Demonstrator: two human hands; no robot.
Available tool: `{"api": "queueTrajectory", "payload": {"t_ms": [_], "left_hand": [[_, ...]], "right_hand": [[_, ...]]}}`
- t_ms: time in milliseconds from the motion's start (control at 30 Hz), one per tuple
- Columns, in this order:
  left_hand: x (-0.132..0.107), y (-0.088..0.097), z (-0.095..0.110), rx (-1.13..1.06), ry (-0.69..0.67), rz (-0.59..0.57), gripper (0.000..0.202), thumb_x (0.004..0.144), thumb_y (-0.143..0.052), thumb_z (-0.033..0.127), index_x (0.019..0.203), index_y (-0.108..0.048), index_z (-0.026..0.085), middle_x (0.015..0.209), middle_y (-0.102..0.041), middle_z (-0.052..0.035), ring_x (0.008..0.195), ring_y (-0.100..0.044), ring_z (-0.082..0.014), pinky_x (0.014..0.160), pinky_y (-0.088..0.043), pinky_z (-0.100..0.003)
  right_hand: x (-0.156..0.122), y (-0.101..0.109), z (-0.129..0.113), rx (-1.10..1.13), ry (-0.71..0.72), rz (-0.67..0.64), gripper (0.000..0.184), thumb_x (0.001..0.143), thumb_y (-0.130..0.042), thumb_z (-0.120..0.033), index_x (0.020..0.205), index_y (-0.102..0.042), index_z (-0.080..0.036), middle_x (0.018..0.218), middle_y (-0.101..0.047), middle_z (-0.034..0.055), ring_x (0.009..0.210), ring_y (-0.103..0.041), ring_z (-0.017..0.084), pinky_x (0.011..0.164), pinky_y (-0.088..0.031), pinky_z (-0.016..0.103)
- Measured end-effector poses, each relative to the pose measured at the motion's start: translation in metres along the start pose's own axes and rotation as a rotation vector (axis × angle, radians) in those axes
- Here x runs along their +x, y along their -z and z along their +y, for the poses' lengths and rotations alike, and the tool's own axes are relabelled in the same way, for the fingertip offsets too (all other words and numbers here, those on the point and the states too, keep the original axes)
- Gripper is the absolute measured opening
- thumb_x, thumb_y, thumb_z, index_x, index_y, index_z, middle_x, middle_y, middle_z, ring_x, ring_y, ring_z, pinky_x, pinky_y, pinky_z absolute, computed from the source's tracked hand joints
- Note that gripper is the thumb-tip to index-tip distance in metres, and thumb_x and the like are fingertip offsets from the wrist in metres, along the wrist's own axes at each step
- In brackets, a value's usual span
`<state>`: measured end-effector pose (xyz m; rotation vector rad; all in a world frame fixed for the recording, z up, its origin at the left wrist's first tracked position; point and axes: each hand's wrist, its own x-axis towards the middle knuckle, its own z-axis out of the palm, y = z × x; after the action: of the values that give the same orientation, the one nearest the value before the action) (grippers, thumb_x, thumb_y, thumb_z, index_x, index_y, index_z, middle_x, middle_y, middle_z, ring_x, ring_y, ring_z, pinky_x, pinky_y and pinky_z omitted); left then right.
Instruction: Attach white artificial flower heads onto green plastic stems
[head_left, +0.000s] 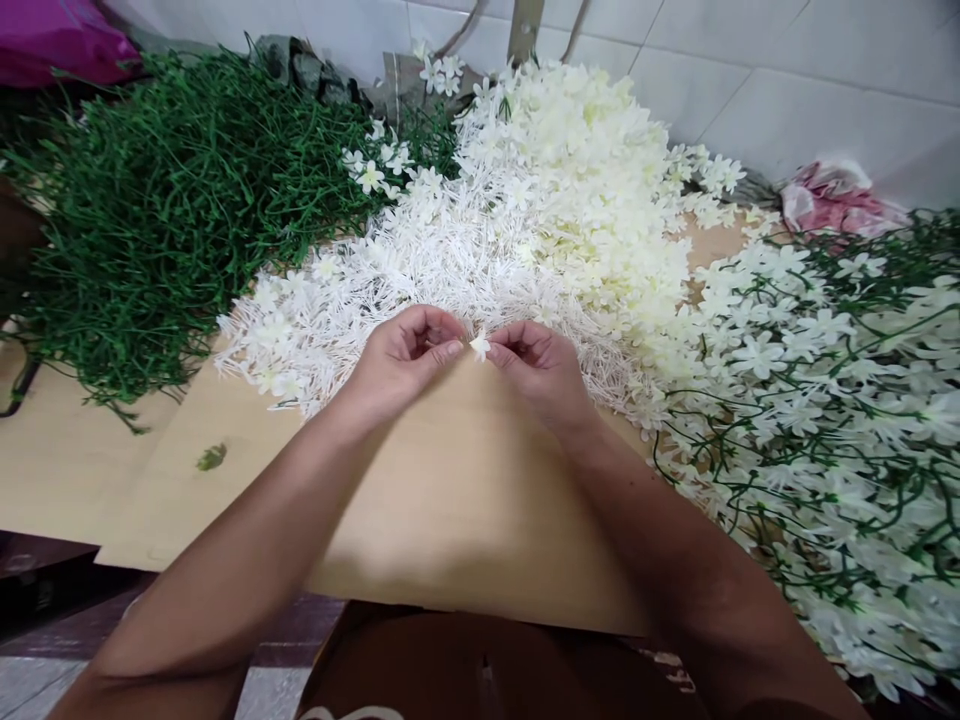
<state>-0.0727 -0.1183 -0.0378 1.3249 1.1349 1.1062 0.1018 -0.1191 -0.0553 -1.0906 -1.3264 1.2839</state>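
Note:
My left hand (401, 362) and my right hand (538, 365) meet over a pale wooden board (450, 500), fingers curled in a pinch. Between their fingertips sits one small white artificial flower (480, 346), held by both hands. Just beyond the hands lies a heap of thin white plastic stamen pieces (442, 260). Behind it rises a pile of loose cream flower heads (585, 180).
A mound of bare green plastic stems (165, 200) fills the left side. Finished green sprigs carrying white flowers (825, 400) cover the right. A pink bag (832, 205) lies by the tiled wall (787, 90), and purple cloth (52, 40) sits at top left.

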Motion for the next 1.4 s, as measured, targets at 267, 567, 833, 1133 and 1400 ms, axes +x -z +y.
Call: {"api": "queueTrajectory", "payload": {"t_ms": [267, 567, 833, 1133, 1400], "left_hand": [[-0.001, -0.008, -0.006, -0.016, 0.039, 0.025, 0.031, 0.06, -0.085, 0.037, 0.073, -0.067, 0.016, 0.063, -0.062, 0.0007, 0.059, -0.054, -0.0102, 0.056, -0.043, -0.022], [-0.003, -0.003, 0.0, -0.032, 0.008, -0.067, 0.035, 0.069, -0.079, 0.048, 0.075, -0.069, 0.015, 0.066, -0.067, -0.0016, 0.063, -0.059, -0.0113, 0.062, -0.046, -0.023], [-0.001, -0.014, -0.004, -0.018, 0.073, -0.125, 0.042, 0.075, -0.07, 0.056, 0.069, -0.057, 0.016, 0.057, -0.057, 0.0023, 0.056, -0.051, -0.0092, 0.058, -0.042, -0.022], [0.049, 0.035, 0.02, 0.935, -0.139, 0.191, 0.021, 0.086, -0.052, 0.033, 0.076, -0.064, 0.019, 0.078, -0.064, -0.0068, 0.074, -0.057, -0.0211, 0.069, -0.041, -0.033], [0.12, 0.099, 0.014, 1.574, 0.11, 0.16, 0.028, 0.086, -0.049, 0.015, 0.104, -0.07, 0.012, 0.112, -0.068, -0.0185, 0.113, -0.057, -0.0354, 0.095, -0.036, -0.046]], "right_hand": [[-0.005, -0.005, -0.001, 0.003, 0.025, -0.005, 0.031, 0.07, -0.079, -0.047, 0.072, -0.065, -0.019, 0.069, -0.066, -0.001, 0.064, -0.057, 0.011, 0.063, -0.047, 0.028], [-0.007, -0.006, -0.004, -0.03, 0.076, -0.019, 0.023, 0.077, -0.074, -0.039, 0.074, -0.063, -0.019, 0.068, -0.064, -0.0013, 0.063, -0.054, 0.011, 0.062, -0.046, 0.028], [-0.007, -0.009, 0.004, -0.125, 0.248, 0.072, 0.016, 0.078, -0.07, -0.026, 0.089, -0.061, -0.02, 0.087, -0.062, 0.0025, 0.078, -0.059, 0.014, 0.07, -0.051, 0.031], [-0.002, 0.0, 0.006, -0.332, 0.331, 0.041, 0.011, 0.082, -0.062, -0.023, 0.072, -0.057, -0.021, 0.069, -0.059, -0.0002, 0.065, -0.054, 0.013, 0.063, -0.046, 0.029], [-0.001, -0.005, 0.014, -0.352, 0.346, -0.045, 0.013, 0.08, -0.062, -0.023, 0.068, -0.056, -0.021, 0.068, -0.06, 0.0016, 0.065, -0.054, 0.014, 0.063, -0.045, 0.029]]}}
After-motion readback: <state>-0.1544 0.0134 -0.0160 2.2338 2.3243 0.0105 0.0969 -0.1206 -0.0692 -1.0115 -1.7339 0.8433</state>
